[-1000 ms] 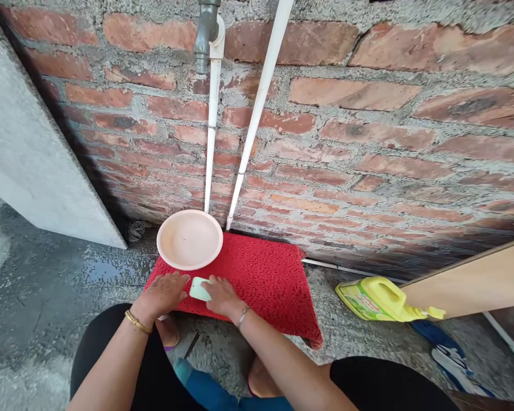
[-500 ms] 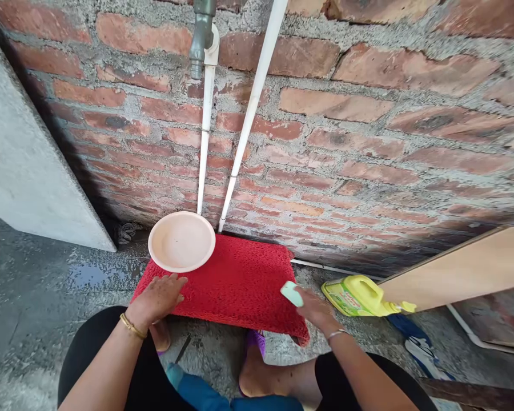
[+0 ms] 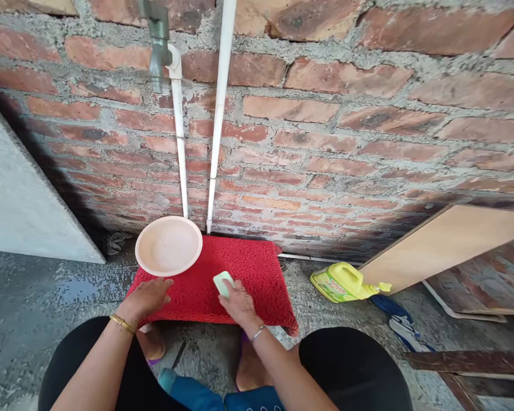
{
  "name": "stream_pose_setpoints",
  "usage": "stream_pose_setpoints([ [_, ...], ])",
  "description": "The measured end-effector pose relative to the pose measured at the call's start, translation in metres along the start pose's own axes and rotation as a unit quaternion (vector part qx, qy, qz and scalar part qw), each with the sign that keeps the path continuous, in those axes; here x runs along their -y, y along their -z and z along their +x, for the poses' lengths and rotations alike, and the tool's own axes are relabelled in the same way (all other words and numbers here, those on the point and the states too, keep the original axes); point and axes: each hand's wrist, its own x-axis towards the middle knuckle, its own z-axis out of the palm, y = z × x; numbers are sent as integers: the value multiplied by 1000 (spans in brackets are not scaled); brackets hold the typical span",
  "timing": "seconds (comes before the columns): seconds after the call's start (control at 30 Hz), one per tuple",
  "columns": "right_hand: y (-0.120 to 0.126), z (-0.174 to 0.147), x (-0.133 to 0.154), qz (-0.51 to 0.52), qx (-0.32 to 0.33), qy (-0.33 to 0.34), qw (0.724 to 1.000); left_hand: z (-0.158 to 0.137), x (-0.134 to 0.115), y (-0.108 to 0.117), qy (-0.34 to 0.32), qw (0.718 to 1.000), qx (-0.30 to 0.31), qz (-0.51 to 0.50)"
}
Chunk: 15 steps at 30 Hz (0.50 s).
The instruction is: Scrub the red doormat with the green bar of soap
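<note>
A red shaggy mat lies in front of me, its near edge hanging over. On its left part stands a pale pink basin with nothing visible inside. My left hand is just below the basin, fingers stretched out over the mat's left side, holding nothing. In my right hand is a pale green block that looks like a bar of soap, held over the middle of the mat. Whether the bar touches the mat, I cannot tell.
A yellow jug lies on its side at the right, beside a leaning wooden board and a sandal. Behind are a brick wall, white pipes and a metal tap. A grey slab leans at the left.
My right hand has moved left with the bar of soap, from the mat's right edge to its middle. My left hand stays near the basin. The view has shifted right.
</note>
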Motion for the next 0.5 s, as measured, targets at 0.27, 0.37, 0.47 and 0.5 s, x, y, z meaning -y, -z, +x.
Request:
stream_pose_setpoints([
  [0.27, -5, 1, -20, -14, 39, 5, 999, 7, -3, 6, 4, 999, 36, 12],
  [0.37, 1, -10, -69, -40, 19, -89, 995, 6, -5, 6, 1, 999, 35, 18],
  [0.47, 3, -21, -107, -47, -4, -166, 985, 7, -6, 6, 7, 999, 45, 28],
  [0.5, 3, -22, -115, -49, -7, -171, 984, 7, -6, 6, 10, 999, 47, 26],
])
